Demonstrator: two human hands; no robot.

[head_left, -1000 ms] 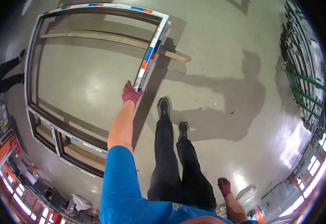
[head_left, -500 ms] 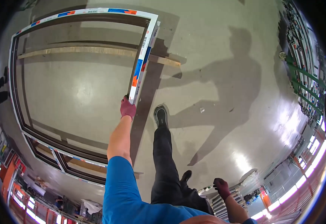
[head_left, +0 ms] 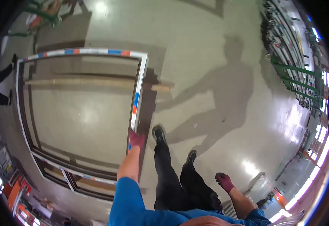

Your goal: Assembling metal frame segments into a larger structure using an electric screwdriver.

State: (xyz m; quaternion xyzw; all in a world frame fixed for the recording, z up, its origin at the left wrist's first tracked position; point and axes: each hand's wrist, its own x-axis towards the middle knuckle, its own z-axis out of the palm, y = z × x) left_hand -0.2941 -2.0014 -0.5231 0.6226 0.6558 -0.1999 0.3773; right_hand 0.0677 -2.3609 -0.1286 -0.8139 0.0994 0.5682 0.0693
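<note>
A large brown window frame (head_left: pixel 81 51) with white, blue and red protective tape along its edges spans the left half of the view, with smaller panes at its near end. My left hand (head_left: pixel 136 140), in a maroon glove, is closed on the frame's right side member. Part of the fingers is hidden by the profile and blurred. Out to the lower right hangs my right hand (head_left: pixel 226 182), also gloved, with loosely curled fingers and nothing in it. A wooden beam (head_left: pixel 85 81) shows through the frame opening and sticks out past its right side.
At the far left stand another person's legs (head_left: pixel 0 84), beside the frame. A green rack (head_left: pixel 294 77) full of long taped profiles lines the right side. A green stand (head_left: pixel 42 14) is at the top left. My shoes (head_left: pixel 158 134) are on the grey floor.
The frame, beam and floor sit lower in view, and the rack has shifted left. My left hand is still on the frame's right side. My trailing foot has come forward.
</note>
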